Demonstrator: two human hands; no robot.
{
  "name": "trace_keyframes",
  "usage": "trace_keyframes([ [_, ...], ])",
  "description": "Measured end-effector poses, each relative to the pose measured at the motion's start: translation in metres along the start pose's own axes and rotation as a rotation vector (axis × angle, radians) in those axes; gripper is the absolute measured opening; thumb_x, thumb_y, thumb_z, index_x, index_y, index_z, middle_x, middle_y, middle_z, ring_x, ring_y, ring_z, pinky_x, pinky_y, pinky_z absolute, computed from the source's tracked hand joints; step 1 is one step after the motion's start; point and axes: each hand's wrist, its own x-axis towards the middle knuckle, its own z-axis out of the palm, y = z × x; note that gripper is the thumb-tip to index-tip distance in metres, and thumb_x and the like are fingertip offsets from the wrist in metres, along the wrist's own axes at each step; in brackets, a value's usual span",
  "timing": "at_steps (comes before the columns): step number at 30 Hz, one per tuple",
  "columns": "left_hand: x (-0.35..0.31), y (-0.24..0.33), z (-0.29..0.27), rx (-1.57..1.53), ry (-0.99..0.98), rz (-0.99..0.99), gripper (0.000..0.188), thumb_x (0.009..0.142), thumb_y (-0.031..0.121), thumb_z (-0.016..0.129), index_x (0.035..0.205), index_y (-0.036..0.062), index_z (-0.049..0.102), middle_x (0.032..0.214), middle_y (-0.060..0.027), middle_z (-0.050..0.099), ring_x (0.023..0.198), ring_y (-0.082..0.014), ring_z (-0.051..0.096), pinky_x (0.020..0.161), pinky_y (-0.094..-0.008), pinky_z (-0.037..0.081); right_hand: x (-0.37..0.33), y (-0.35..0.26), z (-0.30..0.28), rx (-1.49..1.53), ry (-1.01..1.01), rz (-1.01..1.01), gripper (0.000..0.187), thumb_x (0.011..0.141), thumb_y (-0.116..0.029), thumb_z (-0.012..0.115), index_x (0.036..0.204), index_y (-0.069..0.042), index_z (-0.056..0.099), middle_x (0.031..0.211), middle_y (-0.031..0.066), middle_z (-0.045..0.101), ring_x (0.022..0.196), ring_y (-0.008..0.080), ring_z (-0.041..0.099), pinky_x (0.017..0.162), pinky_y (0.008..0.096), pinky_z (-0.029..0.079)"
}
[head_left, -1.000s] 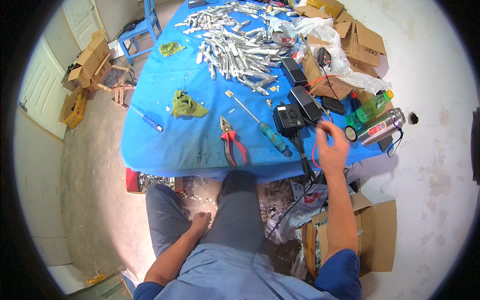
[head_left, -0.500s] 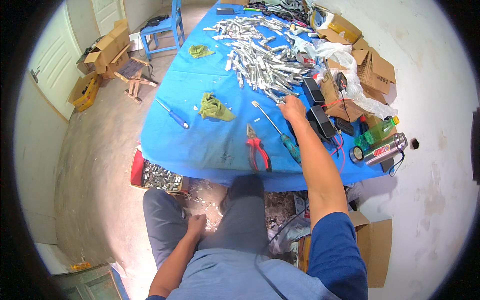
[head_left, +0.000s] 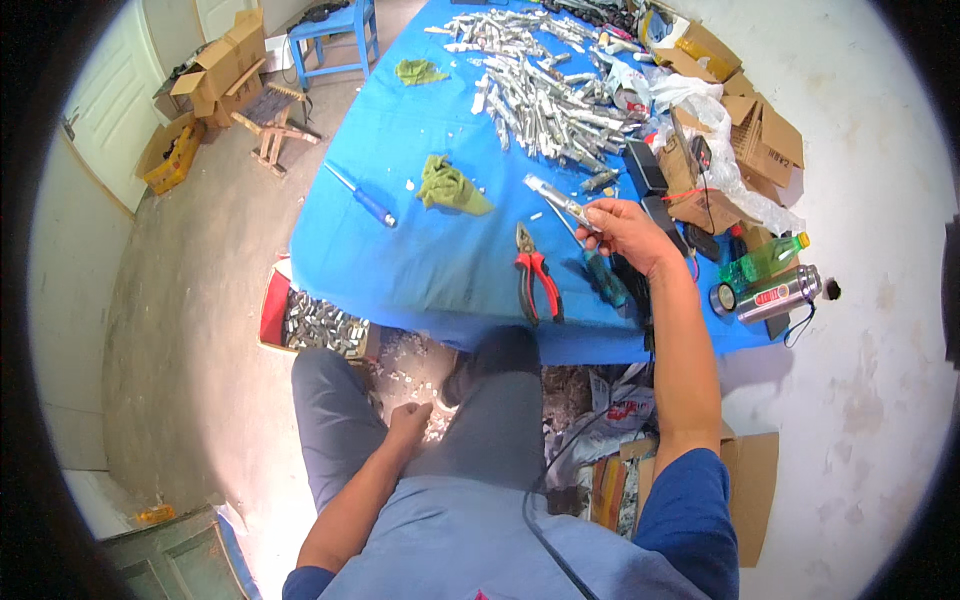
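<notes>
My right hand (head_left: 628, 238) is above the table, its fingers closed on a slim silvery-white metal strip (head_left: 553, 196) that points up and left. Beyond it lies a big heap of similar strips (head_left: 555, 115). Just below the held strip, a screwdriver with a green handle (head_left: 604, 280) lies partly hidden by my hand. Red-handled pliers (head_left: 535, 272) rest on the blue cloth to its left. My left hand (head_left: 408, 425) is low over my lap with its fingers curled closed; what is inside, if anything, is hidden.
A blue screwdriver (head_left: 368, 203) and two green rags (head_left: 448, 188) lie left on the blue-covered table (head_left: 350, 285). Black boxes (head_left: 645, 168), a green bottle (head_left: 765, 262) and a steel flask (head_left: 778, 296) line the right side. Below the table's left corner stands a box of small metal pieces (head_left: 325, 325).
My right hand has come back from the heap toward me, bringing a metal strip out of it. My left hand has shifted slightly over my lap. The whole view has moved a little.
</notes>
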Motion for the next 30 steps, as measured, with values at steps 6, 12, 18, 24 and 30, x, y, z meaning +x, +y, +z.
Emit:
trace_keyframes([
  [6, -0.013, 0.024, -0.007, -0.218, -0.216, -0.115, 0.037, 0.092, 0.046, 0.060, 0.073, 0.0148, 0.052, 0.055, 0.0041, 0.041, 0.039, -0.0108, 0.031, 0.038, -0.0283, 0.025, -0.054, 0.021, 0.061, 0.001, -0.164, -0.085, 0.020, 0.094, -0.021, 0.063, 0.101, -0.003, 0.068, 0.079, 0.0002, 0.063, 0.063, 0.0057, 0.053, 0.056, 0.0209, 0.042],
  [12, -0.033, 0.071, -0.008, -0.431, -0.413, -0.079, 0.052, 0.093, 0.064, 0.048, 0.081, 0.0133, 0.054, 0.063, 0.0011, 0.045, 0.050, -0.0112, 0.036, 0.047, -0.0255, 0.027, -0.085, 0.034, 0.118, -0.050, -0.312, 0.006, 0.023, 0.095, -0.024, 0.063, 0.099, -0.003, 0.069, 0.075, -0.0008, 0.059, 0.064, 0.0058, 0.050, 0.055, 0.0207, 0.039],
  [18, -0.074, 0.147, 0.012, -0.347, -0.472, 0.152, 0.053, 0.097, 0.060, 0.045, 0.084, 0.0102, 0.056, 0.065, 0.0007, 0.047, 0.052, -0.0093, 0.038, 0.048, -0.0233, 0.028, -0.085, 0.049, 0.145, 0.017, -0.447, 0.113, 0.024, 0.095, -0.025, 0.063, 0.098, -0.002, 0.068, 0.074, -0.0015, 0.058, 0.065, 0.0053, 0.050, 0.055, 0.0211, 0.039],
  [24, -0.095, 0.149, 0.020, -0.014, -0.599, 0.246, 0.050, 0.099, 0.055, 0.047, 0.086, 0.0080, 0.057, 0.067, 0.0012, 0.047, 0.054, -0.0071, 0.038, 0.048, -0.0226, 0.028, -0.083, 0.048, 0.160, 0.130, -0.431, 0.007, 0.022, 0.091, -0.020, 0.068, 0.103, -0.002, 0.067, 0.082, -0.0002, 0.061, 0.068, 0.0065, 0.052, 0.059, 0.0215, 0.043],
  [30, -0.109, 0.159, 0.023, -0.020, -0.507, 0.304, 0.047, 0.099, 0.052, 0.050, 0.084, 0.0080, 0.054, 0.066, 0.0013, 0.045, 0.054, -0.0070, 0.037, 0.047, -0.0230, 0.027, -0.088, 0.057, 0.170, 0.326, -0.302, 0.017, 0.028, 0.093, -0.019, 0.066, 0.115, -0.002, 0.064, 0.091, 0.0031, 0.065, 0.076, 0.0093, 0.061, 0.066, 0.0232, 0.052],
])
